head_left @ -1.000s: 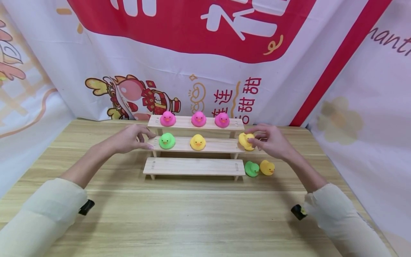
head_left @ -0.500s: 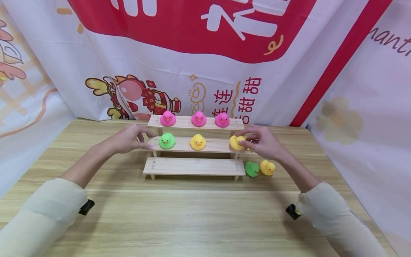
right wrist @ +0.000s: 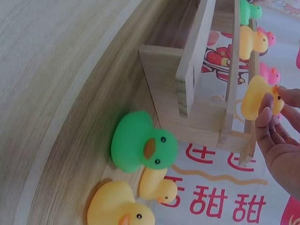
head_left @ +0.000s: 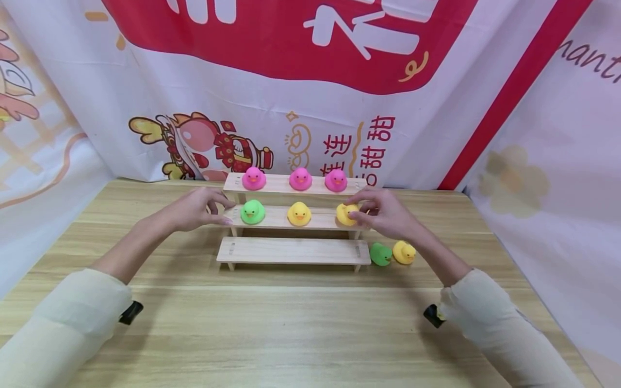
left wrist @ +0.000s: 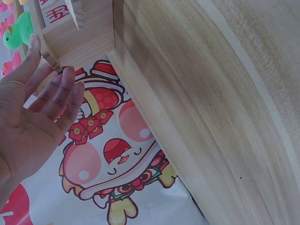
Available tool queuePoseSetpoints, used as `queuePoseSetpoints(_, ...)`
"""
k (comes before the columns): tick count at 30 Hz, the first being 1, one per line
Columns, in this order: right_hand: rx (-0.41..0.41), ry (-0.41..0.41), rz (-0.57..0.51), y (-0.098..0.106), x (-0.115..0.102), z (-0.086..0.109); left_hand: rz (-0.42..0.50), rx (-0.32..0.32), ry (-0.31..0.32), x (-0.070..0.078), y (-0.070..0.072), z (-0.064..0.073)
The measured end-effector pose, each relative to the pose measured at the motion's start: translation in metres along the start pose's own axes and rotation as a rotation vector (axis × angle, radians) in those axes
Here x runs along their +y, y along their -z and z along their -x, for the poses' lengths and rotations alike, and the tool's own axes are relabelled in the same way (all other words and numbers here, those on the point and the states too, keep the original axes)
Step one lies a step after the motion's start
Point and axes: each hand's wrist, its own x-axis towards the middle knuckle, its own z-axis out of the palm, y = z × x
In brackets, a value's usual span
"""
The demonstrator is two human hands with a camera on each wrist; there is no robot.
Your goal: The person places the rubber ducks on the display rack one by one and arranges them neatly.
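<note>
A three-tier wooden display stand (head_left: 294, 250) holds rubber ducks. My right hand (head_left: 385, 213) pinches a yellow rubber duck (head_left: 345, 215) at the right end of the middle tier; the right wrist view shows the fingers (right wrist: 265, 117) on its head side. At the left end of that tier, my left hand (head_left: 201, 209) grips the board's end between thumb and fingers, seen also in the left wrist view (left wrist: 40, 108). A green duck (head_left: 252, 212) and another yellow duck (head_left: 299, 214) sit on the same tier. Three pink ducks (head_left: 301, 179) line the top tier.
On the table right of the stand are a green duck (head_left: 380, 254) and a yellow duck (head_left: 404, 252). The right wrist view shows another yellow duck (right wrist: 157, 184) behind them, hidden in the head view. A printed cloth (head_left: 271, 97) hangs behind the table (head_left: 291, 334).
My right hand has moved left with the yellow duck, from beyond the middle tier's right end to over that tier. The left hand has stayed at the stand's left end.
</note>
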Motion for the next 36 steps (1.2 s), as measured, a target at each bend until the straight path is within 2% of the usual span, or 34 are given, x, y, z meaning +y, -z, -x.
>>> queuePoseSetpoints(12, 0.008, 0.012, 0.008, -0.014, -0.005, -0.011, 0.014, 0.004, 0.009, 0.001, 0.000, 0.000)
queuePoseSetpoints(16, 0.001, -0.013, 0.012, -0.017, -0.007, -0.014, 0.015, 0.001, 0.013, 0.001, 0.000, 0.000)
queuePoseSetpoints(21, -0.010, -0.047, 0.039, -0.018, -0.009, -0.016, 0.018, 0.000, 0.016, 0.001, 0.000, 0.001)
queuePoseSetpoints(36, -0.023, -0.047, 0.003, -0.020, -0.007, -0.019, 0.025, -0.003, 0.028, 0.002, 0.000, 0.000)
